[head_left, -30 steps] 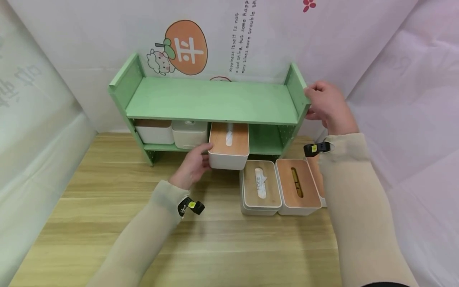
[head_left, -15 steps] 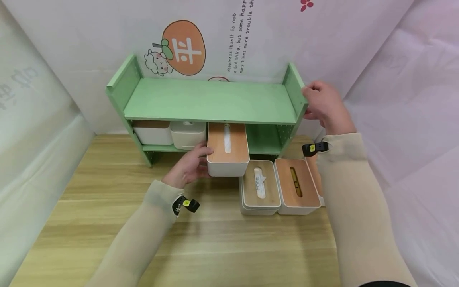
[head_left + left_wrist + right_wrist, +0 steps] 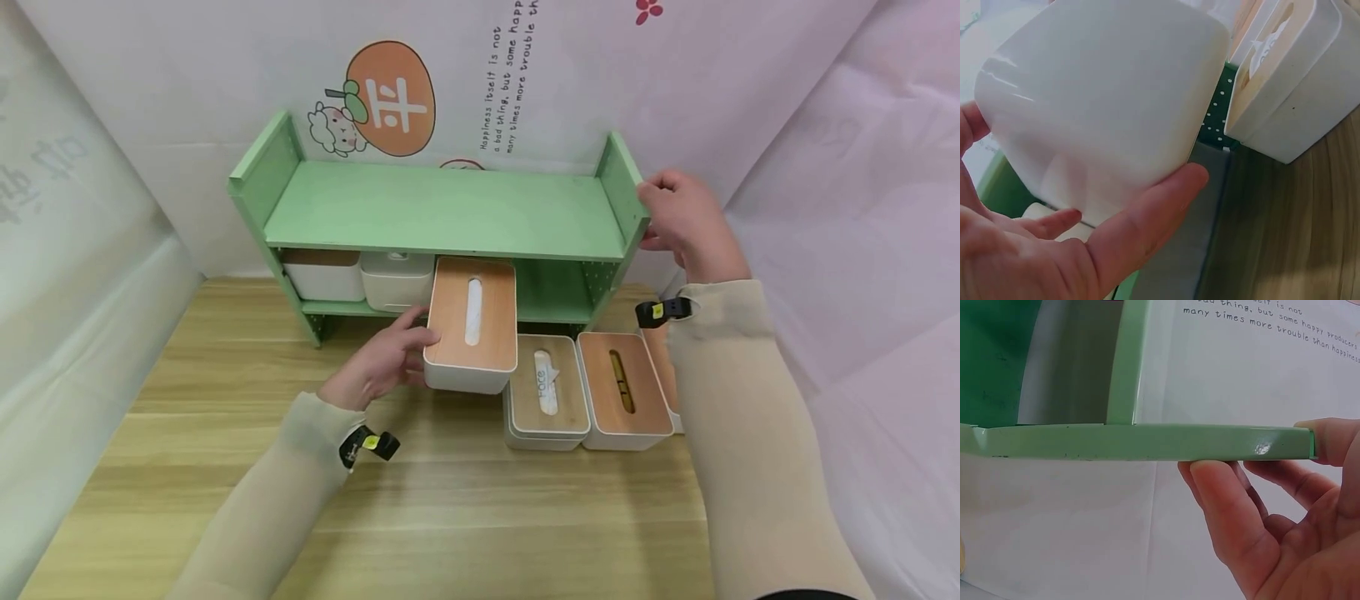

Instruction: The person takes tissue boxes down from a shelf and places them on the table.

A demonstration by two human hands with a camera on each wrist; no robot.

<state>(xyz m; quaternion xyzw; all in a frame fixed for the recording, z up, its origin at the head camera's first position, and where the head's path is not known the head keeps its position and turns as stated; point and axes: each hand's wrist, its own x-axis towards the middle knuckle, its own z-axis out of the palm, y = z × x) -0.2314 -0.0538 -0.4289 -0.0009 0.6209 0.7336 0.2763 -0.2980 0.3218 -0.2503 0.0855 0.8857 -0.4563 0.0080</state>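
My left hand (image 3: pixel 378 358) grips the left side of a white tissue box (image 3: pixel 495 325) with a wood-coloured, slotted lid. The box tilts down toward me in front of the green shelf (image 3: pixel 442 208), its far end at the lower opening. In the left wrist view the box's smooth white body (image 3: pixel 1116 94) fills the space above the thumb and fingers. At the shelf's right side my right hand (image 3: pixel 686 225) holds the upright panel's edge. The right wrist view has thumb and fingers pinching the green panel (image 3: pixel 1179 442) from both sides.
Two more boxes, a wood-topped one (image 3: pixel 322 275) and an all-white one (image 3: pixel 397 282), stand in the lower level's left. On the wooden table (image 3: pixel 465 508), a pale-lidded tissue box (image 3: pixel 566 383) and an orange-brown-lidded one (image 3: pixel 596 375) stand side by side; another is partly behind my right sleeve.
My left hand has drawn the tissue box forward out of the shelf and slightly left, and its near end now reaches lower in the view. The right hand keeps its hold on the panel.
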